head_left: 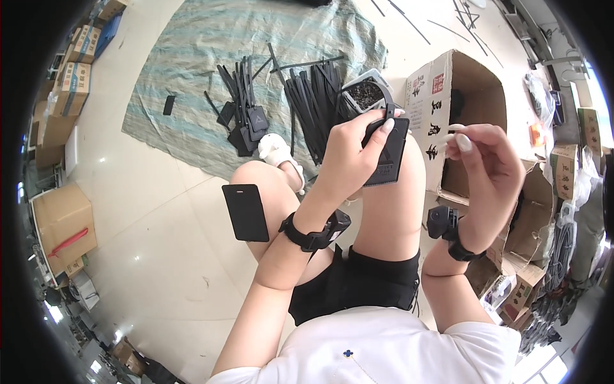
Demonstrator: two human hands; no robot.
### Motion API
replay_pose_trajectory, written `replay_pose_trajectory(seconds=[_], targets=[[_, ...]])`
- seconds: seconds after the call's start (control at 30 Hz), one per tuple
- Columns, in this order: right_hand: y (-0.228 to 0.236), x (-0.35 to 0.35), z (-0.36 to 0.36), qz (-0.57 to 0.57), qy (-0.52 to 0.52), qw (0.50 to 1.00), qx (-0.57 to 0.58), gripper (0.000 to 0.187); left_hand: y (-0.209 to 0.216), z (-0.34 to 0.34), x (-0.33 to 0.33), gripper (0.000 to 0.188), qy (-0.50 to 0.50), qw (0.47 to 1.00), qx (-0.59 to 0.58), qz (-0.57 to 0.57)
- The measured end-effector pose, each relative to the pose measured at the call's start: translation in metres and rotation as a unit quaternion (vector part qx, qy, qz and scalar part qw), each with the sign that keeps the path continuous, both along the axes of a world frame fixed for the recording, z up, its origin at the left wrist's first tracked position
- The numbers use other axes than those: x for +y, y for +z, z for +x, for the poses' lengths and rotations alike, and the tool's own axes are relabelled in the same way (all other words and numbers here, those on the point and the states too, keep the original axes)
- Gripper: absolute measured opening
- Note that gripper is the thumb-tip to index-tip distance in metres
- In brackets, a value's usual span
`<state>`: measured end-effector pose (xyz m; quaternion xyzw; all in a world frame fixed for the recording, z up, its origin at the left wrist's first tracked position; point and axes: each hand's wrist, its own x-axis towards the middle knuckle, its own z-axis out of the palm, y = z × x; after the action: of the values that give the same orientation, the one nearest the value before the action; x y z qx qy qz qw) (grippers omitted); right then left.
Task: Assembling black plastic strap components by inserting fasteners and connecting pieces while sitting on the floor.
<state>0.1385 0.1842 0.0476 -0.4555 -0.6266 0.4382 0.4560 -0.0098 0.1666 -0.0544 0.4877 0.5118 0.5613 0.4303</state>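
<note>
Above the right thigh, near the knee: black tag (395,157), flat, rectangular, smooth-faced, with a stamped patch toward its lower end and a slim black strap (389,102) curving up from its top. Lies in the grip of the left hand (352,150), thumb across the front near the upper edge, fingers closed behind. Stands apart from the right hand (491,160), off to its right, with thumb and fingertips drawn together in the air; cannot tell if pinching anything small.

On the left knee, a second black tag (246,214), smooth, round-cornered, slotted near the top. Beyond the knees, a heap of strapped tags (254,121), beside a sheaf of long, thin black strips (313,109) and a pale tub (357,80) of dark bits. Underneath, crinkled, green-striped sheeting (185,57). To the right, an open cardboard box (425,96), stiff and creased. Below, glossy pale floor tiles (166,256).
</note>
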Motion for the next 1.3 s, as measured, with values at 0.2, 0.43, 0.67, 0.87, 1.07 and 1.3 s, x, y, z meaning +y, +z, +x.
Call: replay_pose_trajectory(seconds=[0.2, 0.43, 0.67, 0.87, 1.07, 1.3], targets=[[0.018, -0.007, -0.062, 0.098, 0.131, 0.981, 0.104, 0.010, -0.006, -0.024, -0.005, 0.017, 0.161, 0.986, 0.000, 0.052], [-0.055, 0.045, -0.079, -0.055, 0.151, 0.987, 0.029, 0.012, -0.003, -0.027, -0.001, 0.018, 0.234, 0.971, 0.030, 0.044], [-0.083, 0.050, -0.092, 0.032, 0.156, 0.987, 0.028, 0.014, -0.005, -0.032, 0.000, 0.018, 0.247, 0.964, 0.081, 0.053], [-0.089, 0.049, -0.087, 0.101, 0.119, 0.988, -0.008, 0.018, -0.007, -0.029, 0.000, 0.021, 0.255, 0.954, 0.122, 0.101], [-0.100, 0.059, -0.075, 0.087, 0.180, 0.978, 0.052, 0.017, -0.012, -0.028, -0.001, 0.023, 0.227, 0.957, 0.137, 0.118], [-0.102, 0.056, -0.078, -0.014, 0.191, 0.969, 0.156, 0.014, -0.010, -0.028, -0.003, 0.021, 0.201, 0.962, 0.148, 0.115]])
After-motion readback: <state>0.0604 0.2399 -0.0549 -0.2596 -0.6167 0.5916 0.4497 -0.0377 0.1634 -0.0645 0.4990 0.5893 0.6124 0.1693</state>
